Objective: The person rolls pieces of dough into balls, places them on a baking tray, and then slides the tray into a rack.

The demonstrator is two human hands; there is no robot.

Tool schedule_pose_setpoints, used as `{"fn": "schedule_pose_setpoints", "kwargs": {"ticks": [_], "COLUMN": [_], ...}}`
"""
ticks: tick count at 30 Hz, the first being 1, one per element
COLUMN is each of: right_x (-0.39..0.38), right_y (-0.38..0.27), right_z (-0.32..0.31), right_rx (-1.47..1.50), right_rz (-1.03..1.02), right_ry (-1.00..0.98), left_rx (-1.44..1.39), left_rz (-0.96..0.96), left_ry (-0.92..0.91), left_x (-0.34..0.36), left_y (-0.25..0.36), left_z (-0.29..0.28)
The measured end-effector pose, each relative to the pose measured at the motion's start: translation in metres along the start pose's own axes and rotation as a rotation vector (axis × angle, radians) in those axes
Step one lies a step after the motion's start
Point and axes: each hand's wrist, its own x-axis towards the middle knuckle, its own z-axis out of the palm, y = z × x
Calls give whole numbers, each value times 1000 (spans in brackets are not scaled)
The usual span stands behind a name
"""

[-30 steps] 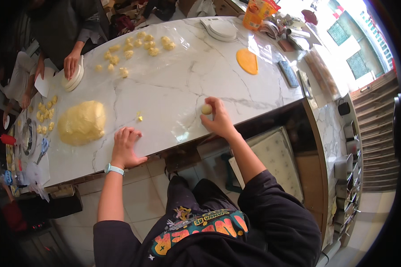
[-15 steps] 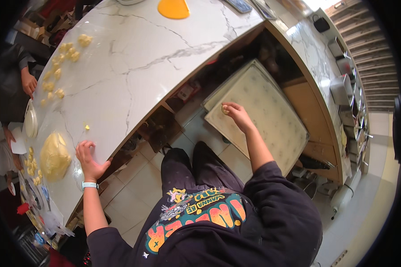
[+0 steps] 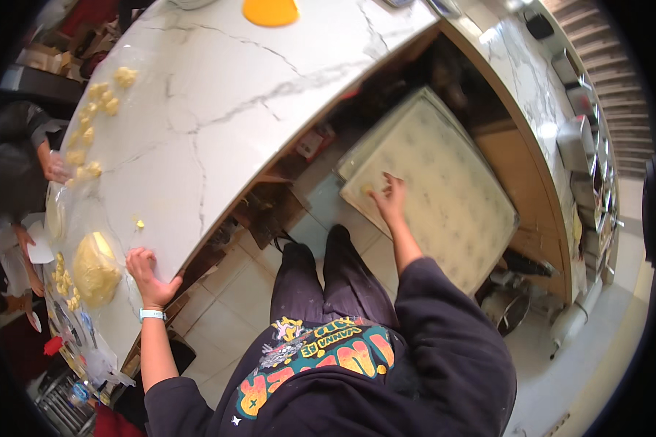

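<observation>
My right hand (image 3: 390, 198) hovers over a large tray (image 3: 444, 197) with a pale, dark-spotted surface. Its thumb and fingers are apart, and a small pale yellow dough piece (image 3: 366, 189) lies beside the thumb near the tray's left edge. At the edge of the marble table my left hand (image 3: 150, 278) rests with bent fingers on top and the thumb spread away, holding nothing. A small yellow crumb (image 3: 140, 224) lies just beyond its fingertips. Left of that hand sits a big lump of yellow dough (image 3: 97, 269), seemingly under clear plastic film.
Several small dough clumps (image 3: 95, 109) lie along the table's (image 3: 233, 138) far left side. An orange scraper (image 3: 271, 10) lies at the back. A co-worker's hand (image 3: 55, 166) reaches in from the left. Metal containers (image 3: 577, 138) line the right counter.
My right hand has parted its fingers from the small dough piece, which stays on the tray. The view has shifted slightly. My left hand stays at the table edge.
</observation>
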Motion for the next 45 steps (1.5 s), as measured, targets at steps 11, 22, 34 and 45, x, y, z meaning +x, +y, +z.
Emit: {"fn": "schedule_pose_setpoints", "kwargs": {"ticks": [11, 22, 34, 45], "right_x": [116, 175, 157, 121], "right_y": [-362, -536, -468, -418], "right_z": [81, 282, 346, 176], "right_rx": [507, 317, 165, 354], "right_rz": [-727, -471, -582, -518], "right_ry": [-359, -1192, -383, -553], "left_rx": [-51, -198, -228, -182], "left_rz": [-13, -59, 0, -11], "left_ry": [5, -70, -124, -57], "left_x": [7, 13, 9, 16], "left_y": [9, 10, 6, 10], "left_z": [-9, -15, -10, -12]}}
